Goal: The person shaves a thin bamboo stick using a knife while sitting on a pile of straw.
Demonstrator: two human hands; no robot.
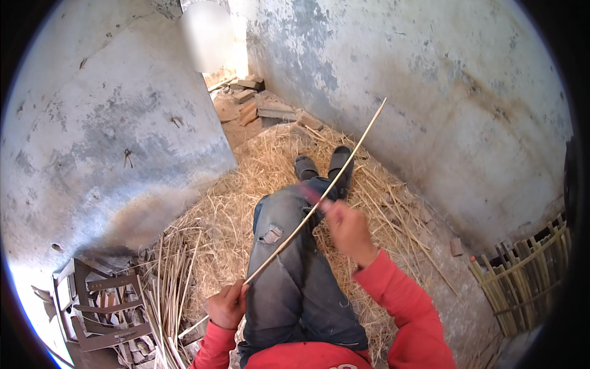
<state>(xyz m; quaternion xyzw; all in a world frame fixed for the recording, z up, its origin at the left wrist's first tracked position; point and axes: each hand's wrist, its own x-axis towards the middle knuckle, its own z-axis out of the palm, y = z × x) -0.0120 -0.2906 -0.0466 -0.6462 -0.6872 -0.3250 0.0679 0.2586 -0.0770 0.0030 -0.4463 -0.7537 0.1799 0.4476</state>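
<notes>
1. The long, thin, pale yellow stick [294, 235] runs slantwise over the person's lap, its lower part at the left thigh and its far tip raised toward the right-hand wall.
2. The left hand [227, 304] grasps the stick near its lower end, fingers curled round it. A pale strip shows below this hand; whether it belongs to the same stick, I cannot tell.
3. The right hand [350, 234] is clenched around a blurred reddish object [312, 195], seen right against the stick's middle; its exact shape, and whether it touches, cannot be made out.
4. As for progress, the stick is in one length and looks pale throughout, so I judge work on it to be under way, not finished. How much of its surface is done or left is too fine to read.
5. Beneath lie worn dark trousers [270, 310] with a torn knee, and dark open-backed sandals [305, 167].
6. Straw-coloured shavings [215, 221] cover the floor; a bundle of long pale strips [172, 270] lies at left, beside a dark brown slatted frame [114, 304].
7. At far right stands a greenish-brown slatted basket-like piece [525, 280].
</notes>
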